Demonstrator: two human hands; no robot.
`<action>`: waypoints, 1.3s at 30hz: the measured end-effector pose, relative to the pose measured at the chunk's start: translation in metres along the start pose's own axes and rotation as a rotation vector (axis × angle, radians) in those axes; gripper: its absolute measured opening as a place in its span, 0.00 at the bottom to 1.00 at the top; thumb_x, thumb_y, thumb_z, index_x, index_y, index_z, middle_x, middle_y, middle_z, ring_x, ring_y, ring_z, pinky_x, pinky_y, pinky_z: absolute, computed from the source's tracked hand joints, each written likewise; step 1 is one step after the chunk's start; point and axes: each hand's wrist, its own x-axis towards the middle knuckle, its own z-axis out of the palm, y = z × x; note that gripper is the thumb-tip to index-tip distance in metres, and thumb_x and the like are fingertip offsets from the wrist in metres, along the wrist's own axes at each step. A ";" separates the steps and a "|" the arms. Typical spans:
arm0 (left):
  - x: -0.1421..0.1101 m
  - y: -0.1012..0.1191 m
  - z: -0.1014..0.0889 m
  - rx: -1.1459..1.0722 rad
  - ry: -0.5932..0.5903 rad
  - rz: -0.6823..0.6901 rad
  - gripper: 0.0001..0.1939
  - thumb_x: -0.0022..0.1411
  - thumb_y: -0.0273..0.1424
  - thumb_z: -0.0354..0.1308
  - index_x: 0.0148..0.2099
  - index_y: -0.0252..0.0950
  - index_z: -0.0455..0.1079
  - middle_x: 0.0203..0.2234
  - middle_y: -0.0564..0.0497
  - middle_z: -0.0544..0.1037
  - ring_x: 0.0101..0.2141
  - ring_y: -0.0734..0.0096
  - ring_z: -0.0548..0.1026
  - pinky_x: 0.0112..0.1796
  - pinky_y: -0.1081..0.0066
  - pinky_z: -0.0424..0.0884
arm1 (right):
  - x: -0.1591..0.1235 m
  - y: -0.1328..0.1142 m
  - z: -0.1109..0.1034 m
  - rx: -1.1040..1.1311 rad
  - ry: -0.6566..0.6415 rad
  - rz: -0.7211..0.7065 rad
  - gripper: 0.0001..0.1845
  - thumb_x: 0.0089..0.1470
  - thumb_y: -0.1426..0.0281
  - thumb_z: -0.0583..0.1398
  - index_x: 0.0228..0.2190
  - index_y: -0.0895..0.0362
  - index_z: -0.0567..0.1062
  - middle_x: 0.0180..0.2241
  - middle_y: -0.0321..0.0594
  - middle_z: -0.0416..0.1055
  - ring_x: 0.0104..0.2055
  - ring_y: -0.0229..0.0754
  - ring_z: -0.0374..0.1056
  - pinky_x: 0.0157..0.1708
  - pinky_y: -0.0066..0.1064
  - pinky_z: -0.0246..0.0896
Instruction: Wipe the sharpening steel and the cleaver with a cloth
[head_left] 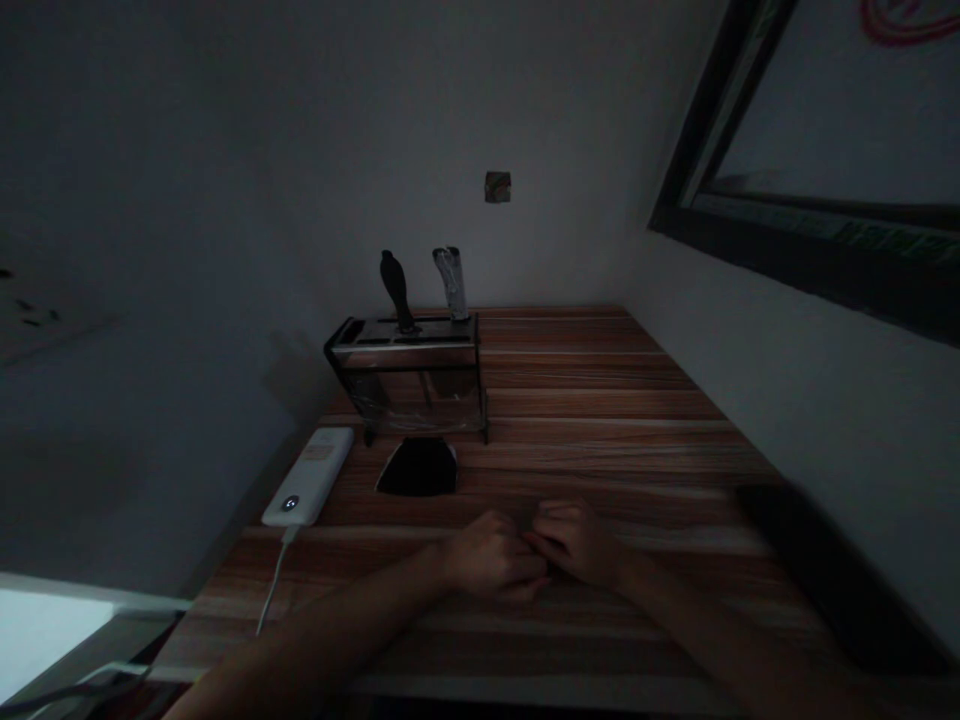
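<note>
A dim view looks down on a wooden-striped table (585, 430) pushed into a corner; clock directions are taken from the two hands, with twelve straight ahead. The left hand (495, 556) and the right hand (576, 540) come together low over the table, near its front edge, forearms reaching in from seven and five o'clock. Both are clenched, fingers curled inward, the right thumb pointing at the left hand's fingers. Whether they touch, or grasp something small between them, I cannot tell in this light.

The nearest thing is a flat black pad (418, 467) with a pale edge, lying on the table at ten o'clock, just beyond the left hand and apart from it. Behind it, at eleven, stands a knife stand (420, 385) with see-through sides and a dark frame. Two handles rise from its top: a black handle (394, 288), slightly tilted, and a grey handle (452, 285) that looks wrapped in plastic.

Between nine and ten lies a white power bank (313, 475), a white cable (275, 582) running from its near end. At three, by the wall, rests a long dark slab (832, 575). At twelve, a small square box (497, 187) is set in the wall.
</note>
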 end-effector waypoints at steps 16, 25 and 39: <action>0.002 0.001 -0.002 -0.004 -0.009 -0.019 0.19 0.61 0.32 0.45 0.19 0.37 0.63 0.12 0.54 0.70 0.14 0.75 0.66 0.18 0.73 0.56 | -0.002 0.002 0.002 -0.015 0.024 -0.008 0.24 0.63 0.66 0.46 0.17 0.57 0.66 0.17 0.37 0.64 0.22 0.36 0.59 0.24 0.29 0.48; 0.001 0.001 -0.002 -0.006 -0.017 -0.005 0.20 0.62 0.32 0.44 0.19 0.37 0.64 0.13 0.54 0.71 0.14 0.75 0.67 0.18 0.73 0.58 | 0.001 0.000 0.002 -0.010 0.019 -0.003 0.24 0.63 0.65 0.46 0.17 0.57 0.66 0.17 0.37 0.64 0.22 0.37 0.59 0.23 0.29 0.48; -0.001 0.000 0.001 0.006 -0.056 -0.024 0.18 0.61 0.32 0.45 0.20 0.37 0.63 0.13 0.54 0.71 0.16 0.76 0.67 0.19 0.74 0.58 | -0.001 0.001 0.002 -0.005 0.013 0.004 0.24 0.63 0.65 0.46 0.18 0.57 0.67 0.17 0.37 0.64 0.23 0.37 0.60 0.23 0.29 0.49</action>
